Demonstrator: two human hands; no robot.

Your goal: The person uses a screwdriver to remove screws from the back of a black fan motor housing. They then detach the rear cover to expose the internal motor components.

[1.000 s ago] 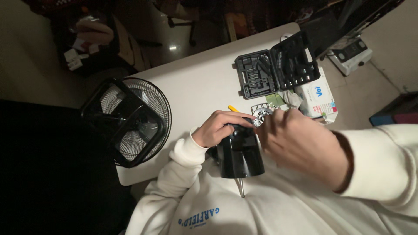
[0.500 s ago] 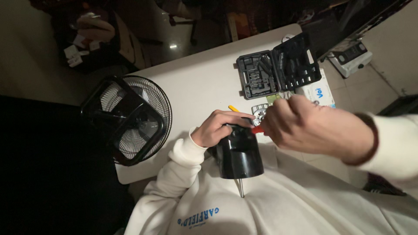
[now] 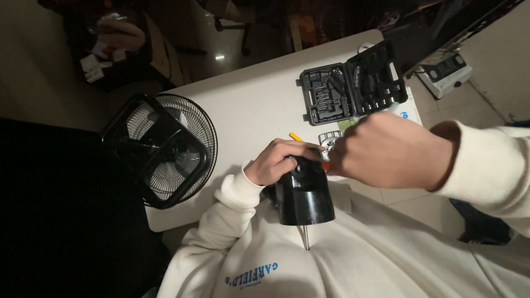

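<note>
Left hand (image 3: 279, 161) curled around the top of the black fan motor housing (image 3: 304, 194), held at the white table (image 3: 248, 105) edge, metal shaft pointing toward the lap. Right hand (image 3: 389, 150) just above, fingers bunched together; what they pinch, impossible to tell. Fan guard (image 3: 165, 149) lying to the left.

I am curling my left hand (image 3: 279, 161) inward, knuckles up, fingers wrapping down and to the right, its cream sleeve running back toward my chest at the near edge. I am holding my right hand (image 3: 389, 150) higher and closer to the camera, back of the hand facing up, fingers bunching toward the left hand, forearm reaching in from the right.
</note>
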